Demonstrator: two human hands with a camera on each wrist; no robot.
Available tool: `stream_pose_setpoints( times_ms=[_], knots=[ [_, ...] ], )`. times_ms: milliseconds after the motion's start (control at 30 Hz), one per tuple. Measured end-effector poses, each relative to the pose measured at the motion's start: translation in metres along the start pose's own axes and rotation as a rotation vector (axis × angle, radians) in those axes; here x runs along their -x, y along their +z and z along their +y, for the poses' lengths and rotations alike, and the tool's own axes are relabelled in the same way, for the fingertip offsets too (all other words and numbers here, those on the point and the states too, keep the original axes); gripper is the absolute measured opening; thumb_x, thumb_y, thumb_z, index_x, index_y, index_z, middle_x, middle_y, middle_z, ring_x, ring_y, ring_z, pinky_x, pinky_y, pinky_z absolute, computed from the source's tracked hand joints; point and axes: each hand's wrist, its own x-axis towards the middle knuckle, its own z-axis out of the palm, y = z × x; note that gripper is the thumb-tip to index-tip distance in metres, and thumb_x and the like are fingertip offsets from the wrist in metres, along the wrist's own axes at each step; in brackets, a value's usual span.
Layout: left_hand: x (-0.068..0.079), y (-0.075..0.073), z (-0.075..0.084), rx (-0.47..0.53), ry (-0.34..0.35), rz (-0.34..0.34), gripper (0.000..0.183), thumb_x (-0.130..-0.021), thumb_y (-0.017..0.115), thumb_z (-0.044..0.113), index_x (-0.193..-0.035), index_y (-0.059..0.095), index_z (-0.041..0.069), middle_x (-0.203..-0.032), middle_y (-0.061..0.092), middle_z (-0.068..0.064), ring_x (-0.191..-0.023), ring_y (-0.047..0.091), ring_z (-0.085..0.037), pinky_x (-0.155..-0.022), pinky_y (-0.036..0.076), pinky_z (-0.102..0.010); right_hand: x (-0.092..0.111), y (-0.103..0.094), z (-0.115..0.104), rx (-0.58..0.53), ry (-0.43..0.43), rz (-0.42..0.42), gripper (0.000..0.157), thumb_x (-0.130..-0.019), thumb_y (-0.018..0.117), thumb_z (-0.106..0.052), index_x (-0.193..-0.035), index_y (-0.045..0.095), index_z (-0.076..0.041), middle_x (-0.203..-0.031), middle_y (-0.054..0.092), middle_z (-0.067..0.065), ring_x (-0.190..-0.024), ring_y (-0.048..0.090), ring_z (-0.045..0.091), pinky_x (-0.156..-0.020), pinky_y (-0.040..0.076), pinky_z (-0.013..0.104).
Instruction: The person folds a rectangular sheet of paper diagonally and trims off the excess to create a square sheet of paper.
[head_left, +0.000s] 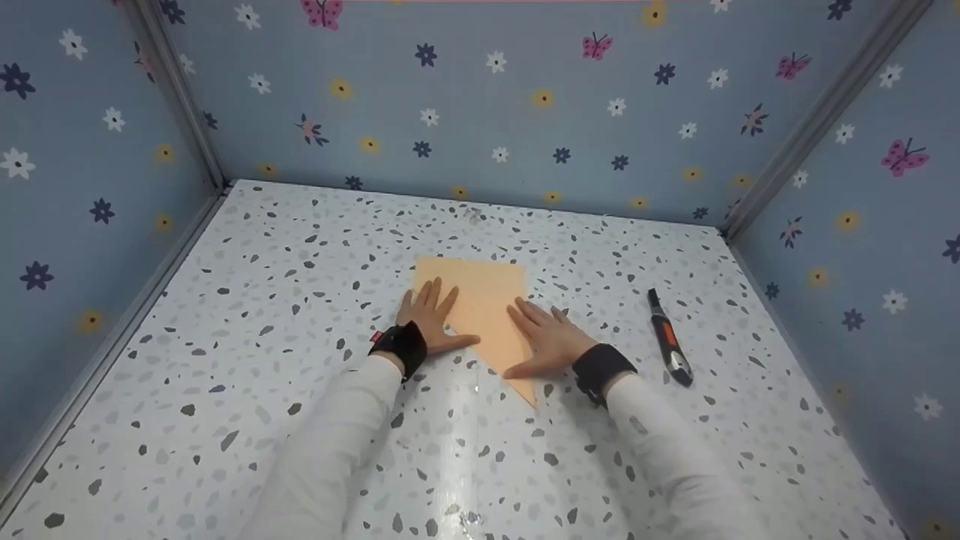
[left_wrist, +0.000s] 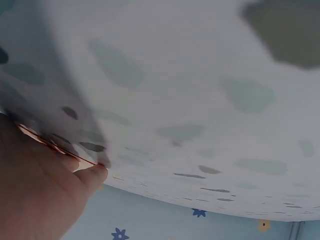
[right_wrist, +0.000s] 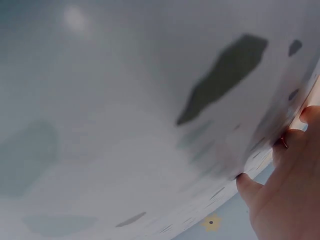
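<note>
Clock off the paper, 12 = back wall point(head_left: 465, 90); paper point(head_left: 487, 292) lies on the speckled table point(head_left: 225, 337), near mid-table, slanted edge facing 7, point at about 5; can't tell if that slant is a fold or a cut.

Left hand point(head_left: 431, 322) on it at 9, fingers spread and straight, thumb out toward 3; right hand point(head_left: 551, 341) at 4, fingers extended toward 10, thumb near the slanted edge; neither is curled round anything, both just rest on the sheet; wrist views too close to add much, sheet only edge-on there.

Step, my read: steadying or smoothing the sheet by its two sides; next move likely calls for one palm holding it down while the other hand runs along the slant; risk is the sheet skewing if both lift together.

Cutter-like tool point(head_left: 666, 334) untouched, at 3 to 4, well apart from paper, dark end toward 11.

Count: 1 paper; 2 hands; 1 tool; 2 dark bands, left band point(head_left: 405, 346) and right band point(head_left: 604, 369); 3 walls, back plus left wall point(head_left: 75, 165) and right wall point(head_left: 885, 247); 1 table.
</note>
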Motion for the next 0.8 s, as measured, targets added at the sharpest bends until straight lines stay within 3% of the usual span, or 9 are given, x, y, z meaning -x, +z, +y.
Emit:
stream_pose_setpoints(
  times_ms=[100, 233, 533, 800],
  knots=[
    [0.0, 0.0, -0.012, 0.043, -0.057, -0.003, 0.11, -0.09, 0.049, 0.079, -0.166, 0.006, 0.011, -0.174, -0.001, -0.02, -0.163, 0.002, -0.036, -0.132, 0.002, -0.061, 0.001, 0.0, 0.002, 0.004, -0.002, 0.002, 0.128, -0.077, 0.053, -0.092, -0.166, -0.005, -0.021, -0.175, -0.01, 0.001, -0.164, -0.001, 0.02, -0.133, 0.004, 0.054],
    [-0.005, 0.006, -0.026, 0.026, -0.129, 0.014, 0.112, -0.091, 0.043, 0.079, -0.165, 0.002, 0.006, -0.174, -0.002, -0.017, -0.164, 0.002, -0.033, -0.132, -0.001, -0.061, 0.004, -0.001, 0.001, 0.009, -0.006, 0.005, 0.127, -0.077, 0.052, -0.092, -0.166, -0.005, -0.02, -0.175, -0.01, 0.002, -0.164, -0.001, 0.021, -0.133, 0.004, 0.055],
    [-0.006, -0.004, -0.025, -0.034, -0.218, -0.009, 0.095, -0.102, 0.036, 0.067, -0.164, 0.006, 0.003, -0.174, 0.004, -0.016, -0.164, 0.007, -0.032, -0.132, 0.001, -0.059, 0.005, -0.001, 0.0, 0.003, -0.016, 0.009, 0.127, -0.077, 0.052, -0.092, -0.166, -0.005, -0.02, -0.175, -0.01, 0.003, -0.164, -0.002, 0.022, -0.132, 0.003, 0.056],
    [-0.006, -0.006, -0.025, -0.033, -0.304, 0.03, 0.094, -0.104, 0.033, 0.065, -0.162, 0.006, -0.005, -0.173, 0.006, -0.022, -0.163, 0.008, -0.035, -0.131, 0.005, -0.062, 0.005, -0.003, -0.003, -0.026, -0.017, 0.01, 0.126, -0.078, 0.056, -0.088, -0.166, -0.004, -0.021, -0.175, -0.009, 0.002, -0.164, -0.002, 0.021, -0.133, 0.003, 0.055]
  ],
)
